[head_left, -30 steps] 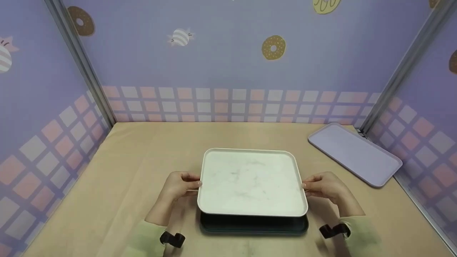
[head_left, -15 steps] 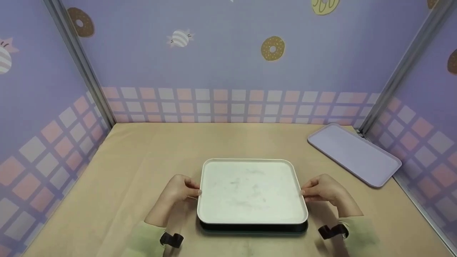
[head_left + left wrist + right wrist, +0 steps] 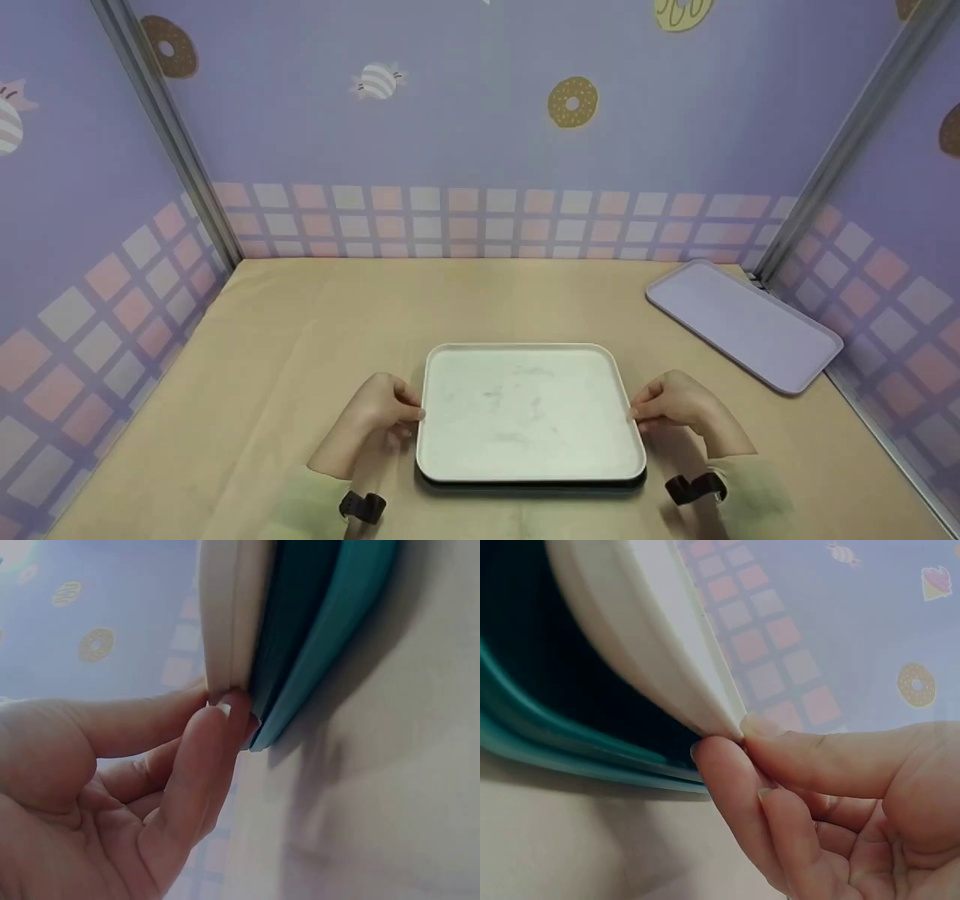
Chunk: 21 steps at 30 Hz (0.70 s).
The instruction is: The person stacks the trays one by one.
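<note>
1. Trays: three colours, so one white tray (image 3: 532, 412), at least one dark teal tray (image 3: 529, 490) under it, plus one lilac tray (image 3: 746, 326); can't tell if that teal edge is really two stacked
2. Hands, two of them: left hand (image 3: 384, 405) has thumb and fingers pinching one side rim of the white tray, right hand (image 3: 677, 403) pinches the opposite rim
3. White tray is right over the teal one, near side of the tabletop (image 3: 315, 330); dark gap shows between them, can't tell if they touch anywhere
4. Insides: white face shows faint grey smudges, teal inside is mostly hidden
5. Lilac one lies angled at the far right corner, well apart
6. Also two black wrist straps (image 3: 362, 508), two pale green sleeves (image 3: 756, 495)
</note>
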Each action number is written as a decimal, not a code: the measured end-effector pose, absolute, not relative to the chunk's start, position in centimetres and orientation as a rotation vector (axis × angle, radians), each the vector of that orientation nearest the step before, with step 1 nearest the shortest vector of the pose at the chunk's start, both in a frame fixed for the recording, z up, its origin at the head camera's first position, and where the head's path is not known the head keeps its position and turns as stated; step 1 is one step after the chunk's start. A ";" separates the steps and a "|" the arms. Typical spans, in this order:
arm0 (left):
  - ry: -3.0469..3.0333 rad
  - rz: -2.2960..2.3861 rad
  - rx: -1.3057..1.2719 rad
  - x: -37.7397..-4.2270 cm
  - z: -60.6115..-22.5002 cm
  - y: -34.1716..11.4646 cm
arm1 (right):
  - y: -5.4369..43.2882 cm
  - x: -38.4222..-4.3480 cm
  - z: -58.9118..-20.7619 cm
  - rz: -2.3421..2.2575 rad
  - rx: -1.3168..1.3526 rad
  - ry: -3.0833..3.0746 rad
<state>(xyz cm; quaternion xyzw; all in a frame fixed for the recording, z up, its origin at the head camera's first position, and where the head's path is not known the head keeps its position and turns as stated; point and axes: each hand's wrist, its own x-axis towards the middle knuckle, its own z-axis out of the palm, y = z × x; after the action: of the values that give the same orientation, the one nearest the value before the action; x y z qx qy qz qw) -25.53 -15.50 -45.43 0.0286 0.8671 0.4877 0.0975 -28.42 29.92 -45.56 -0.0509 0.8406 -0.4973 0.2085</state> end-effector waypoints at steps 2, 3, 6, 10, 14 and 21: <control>2.570 1.430 0.082 -25.5 -45.5 -15.5 | 29.9 -28.4 -45.5 -1.363 -0.138 2.353; 2.572 1.424 0.079 -25.6 -45.5 -15.4 | 29.9 -28.4 -45.5 -1.353 -0.128 2.359; 2.571 1.407 0.060 -25.6 -45.5 -15.4 | 29.9 -28.4 -45.4 -1.336 -0.127 2.363; 2.568 1.391 0.044 -25.5 -45.5 -15.3 | 30.0 -28.3 -45.3 -1.317 -0.139 2.361; 2.553 1.397 0.068 -25.5 -45.6 -15.3 | 29.9 -28.2 -45.3 -1.282 -0.130 2.374; 2.538 1.398 0.075 -25.6 -45.8 -15.2 | 29.8 -28.2 -45.4 -1.243 -0.109 2.391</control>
<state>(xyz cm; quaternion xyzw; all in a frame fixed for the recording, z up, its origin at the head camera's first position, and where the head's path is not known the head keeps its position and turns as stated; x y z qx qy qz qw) -25.58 -15.19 -45.84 0.0257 0.8692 0.4788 0.1210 -28.16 29.76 -45.44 -0.0396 0.8647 -0.4496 0.2207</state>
